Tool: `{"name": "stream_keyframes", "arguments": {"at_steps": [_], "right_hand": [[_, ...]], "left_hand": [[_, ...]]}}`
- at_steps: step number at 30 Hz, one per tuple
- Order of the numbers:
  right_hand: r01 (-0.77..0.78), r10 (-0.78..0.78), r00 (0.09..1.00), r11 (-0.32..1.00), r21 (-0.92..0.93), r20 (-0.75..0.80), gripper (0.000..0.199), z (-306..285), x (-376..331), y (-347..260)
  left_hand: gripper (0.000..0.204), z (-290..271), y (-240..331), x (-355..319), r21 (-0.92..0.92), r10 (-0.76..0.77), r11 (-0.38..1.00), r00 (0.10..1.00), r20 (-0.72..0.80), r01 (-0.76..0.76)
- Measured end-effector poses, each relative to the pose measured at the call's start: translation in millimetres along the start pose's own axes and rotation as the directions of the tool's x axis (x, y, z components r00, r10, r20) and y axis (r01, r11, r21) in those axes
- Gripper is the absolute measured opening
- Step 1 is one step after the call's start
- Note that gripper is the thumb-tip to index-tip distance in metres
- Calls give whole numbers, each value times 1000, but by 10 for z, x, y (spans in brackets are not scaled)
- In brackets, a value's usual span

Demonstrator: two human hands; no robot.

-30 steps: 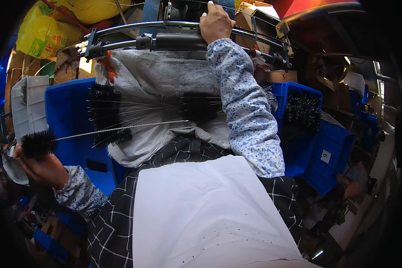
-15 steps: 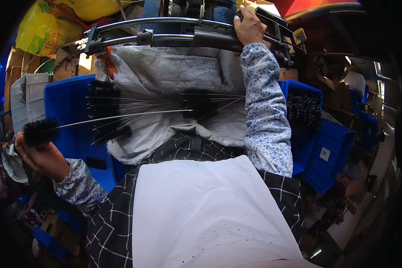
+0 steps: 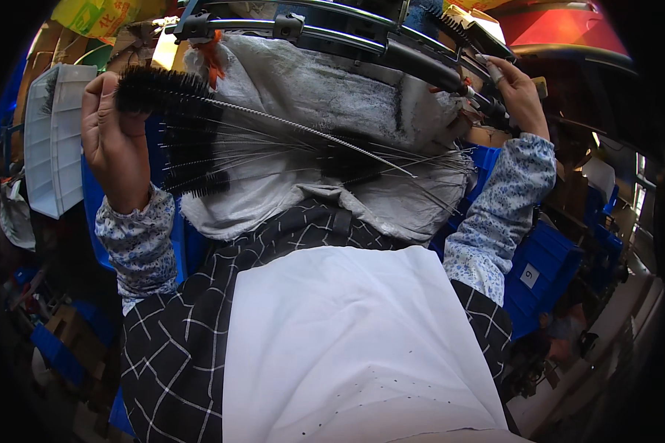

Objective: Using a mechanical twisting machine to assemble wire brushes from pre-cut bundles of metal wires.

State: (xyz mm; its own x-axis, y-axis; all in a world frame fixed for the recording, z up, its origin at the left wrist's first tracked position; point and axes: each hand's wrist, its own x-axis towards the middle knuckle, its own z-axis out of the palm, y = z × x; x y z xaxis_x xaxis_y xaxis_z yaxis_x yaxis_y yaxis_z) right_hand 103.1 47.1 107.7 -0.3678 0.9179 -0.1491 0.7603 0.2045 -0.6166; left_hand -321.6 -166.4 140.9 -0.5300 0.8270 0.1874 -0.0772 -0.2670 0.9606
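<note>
Pinching the bristled end of a brush point(image 3: 162, 90) at the frame's upper left, the left hand point(image 3: 118, 140) slants it over a sack point(image 3: 310, 81); upper right, the right hand point(image 3: 522, 97) is near a bar point(image 3: 427, 65), grip unclear to me.

Black-bristled brush point(image 3: 161, 91), blue-speckled white sleeves point(image 3: 504, 207)

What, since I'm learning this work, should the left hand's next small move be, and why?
Probably lower the black brush onto the loose brushes on the whitish cloth: the left hand holds it at its bristled end, and its other end points rightward, as several of theirs do.
</note>
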Motion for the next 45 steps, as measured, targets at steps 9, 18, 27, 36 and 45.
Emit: {"name": "stream_keyframes", "arguments": {"at_steps": [9,18,27,36,45], "right_hand": [[226,-360,901,865,448,240,28,1213,-809,-1608],[60,-236,817,942,-330,-526,25,881,463,-574],[89,-380,746,871,-484,-546,20,1014,698,-515],[-21,-193,877,900,-436,-441,31,998,847,-499],[-209,-340,709,736,-644,-619,33,917,544,-363]], "left_hand": [[14,811,-489,-619,154,-166,980,945,283,126],[21,-599,-262,-574,936,-300,352,944,137,-24],[21,-723,-226,-724,917,-375,379,927,26,127],[22,-568,-14,-403,931,184,344,981,59,-120],[19,-999,628,-51,691,463,652,886,-37,-312]]}}
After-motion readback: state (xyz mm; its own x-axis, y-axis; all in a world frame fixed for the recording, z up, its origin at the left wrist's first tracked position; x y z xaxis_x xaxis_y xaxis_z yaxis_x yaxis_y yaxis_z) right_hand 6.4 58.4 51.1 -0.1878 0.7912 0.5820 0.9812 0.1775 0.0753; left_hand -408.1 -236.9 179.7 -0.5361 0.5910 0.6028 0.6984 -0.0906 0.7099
